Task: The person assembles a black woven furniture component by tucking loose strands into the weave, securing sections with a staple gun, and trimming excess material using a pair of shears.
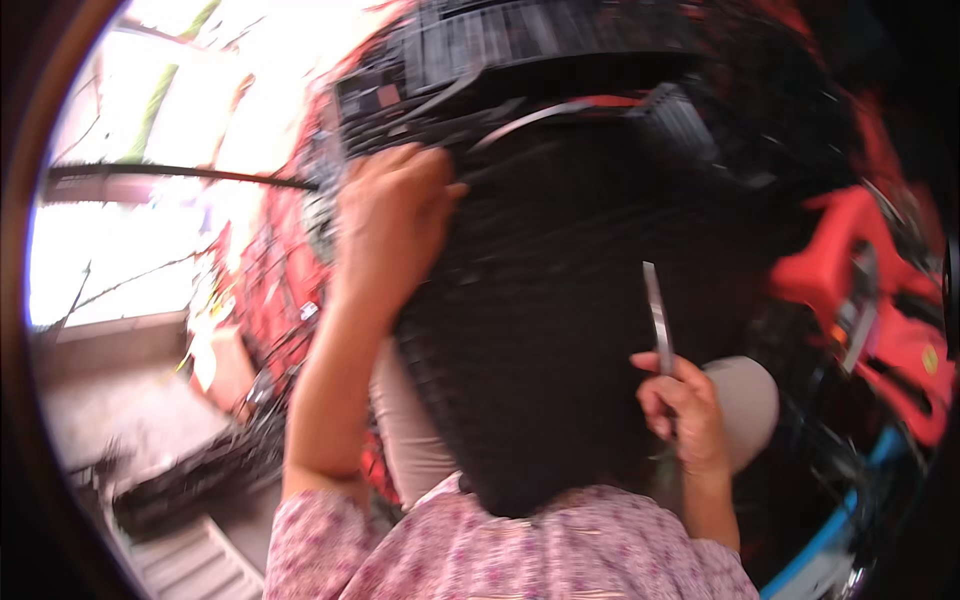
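Observation:
A large black ribbed sheet, like woven mesh or matting (pixel 550 330), lies over my lap and fills the middle of the view. My left hand (pixel 390 225) grips its upper left edge, fingers curled over it. My right hand (pixel 680 405) holds a thin flat metal blade (pixel 656 315) upright against the sheet's right side. My sleeves are pink with a floral print. The picture is blurred by motion.
Red plastic crates or frames (pixel 285 290) stack at the left, and more red plastic parts (pixel 860 270) stand at the right. Dark slatted crates (pixel 520 45) sit beyond the sheet. A bright opening (pixel 130 200) lies at the far left, a blue strip (pixel 850 520) at lower right.

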`<state>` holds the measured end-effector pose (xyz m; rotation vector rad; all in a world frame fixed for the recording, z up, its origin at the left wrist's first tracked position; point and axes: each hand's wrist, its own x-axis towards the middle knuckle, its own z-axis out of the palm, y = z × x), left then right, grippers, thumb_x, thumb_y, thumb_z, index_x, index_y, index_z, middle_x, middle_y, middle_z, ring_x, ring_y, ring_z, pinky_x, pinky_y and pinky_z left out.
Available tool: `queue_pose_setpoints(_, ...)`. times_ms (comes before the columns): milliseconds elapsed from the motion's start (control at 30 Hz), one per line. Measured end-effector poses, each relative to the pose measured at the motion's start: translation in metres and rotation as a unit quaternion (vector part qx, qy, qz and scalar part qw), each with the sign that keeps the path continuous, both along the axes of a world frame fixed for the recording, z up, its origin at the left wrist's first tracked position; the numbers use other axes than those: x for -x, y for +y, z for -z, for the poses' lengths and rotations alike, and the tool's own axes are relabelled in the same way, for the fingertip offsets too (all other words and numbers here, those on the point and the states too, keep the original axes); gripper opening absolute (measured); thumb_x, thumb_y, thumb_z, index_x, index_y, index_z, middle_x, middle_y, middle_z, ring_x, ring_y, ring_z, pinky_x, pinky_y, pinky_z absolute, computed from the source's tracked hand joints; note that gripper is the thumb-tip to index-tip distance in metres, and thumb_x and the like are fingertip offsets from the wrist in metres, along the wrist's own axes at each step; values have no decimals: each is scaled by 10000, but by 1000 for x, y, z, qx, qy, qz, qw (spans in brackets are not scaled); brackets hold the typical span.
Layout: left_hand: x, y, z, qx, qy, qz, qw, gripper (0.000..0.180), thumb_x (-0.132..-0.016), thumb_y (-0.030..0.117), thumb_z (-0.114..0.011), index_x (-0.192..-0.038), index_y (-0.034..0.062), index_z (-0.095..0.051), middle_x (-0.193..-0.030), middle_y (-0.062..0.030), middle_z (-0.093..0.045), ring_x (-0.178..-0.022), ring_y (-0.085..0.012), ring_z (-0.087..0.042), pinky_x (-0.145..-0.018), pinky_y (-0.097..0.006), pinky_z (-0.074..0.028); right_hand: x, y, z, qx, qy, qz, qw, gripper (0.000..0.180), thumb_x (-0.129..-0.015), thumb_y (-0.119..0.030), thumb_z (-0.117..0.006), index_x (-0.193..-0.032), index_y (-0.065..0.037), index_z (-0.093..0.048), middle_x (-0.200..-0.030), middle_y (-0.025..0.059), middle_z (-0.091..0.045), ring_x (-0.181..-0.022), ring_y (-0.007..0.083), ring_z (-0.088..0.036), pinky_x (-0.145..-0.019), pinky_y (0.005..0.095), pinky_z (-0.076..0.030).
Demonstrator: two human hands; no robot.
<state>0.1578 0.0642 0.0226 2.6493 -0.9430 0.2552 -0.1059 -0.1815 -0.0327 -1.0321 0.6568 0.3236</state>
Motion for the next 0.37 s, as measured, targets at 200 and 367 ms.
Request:
queue_pose_setpoints(200, 6, 18, 10, 47, 51, -64, 996, 247, -884, 90, -708, -803, 2, -492, -760, -150, -487, -725, -348, -504, -688, -423, -404, 32, -72, -14, 344, -101, 162, 920, 468, -972, -58, -606, -1428, 14, -528, -911, -10, -593, -721, 37, -514, -683, 209, -460)
queue_pose_setpoints(367, 13, 30, 6, 79, 52, -58, 994, 259, -884, 88, -728, -811, 2, -494, -753, -144, -482, -682, -279, -488, -644, -404, -391, 57, -163, -5, 523, -55, 266, 808, 437, -954, -74, -636, -1381, -4, -584, -918, -10, -624, -724, 56, -547, -640, 233, -465)
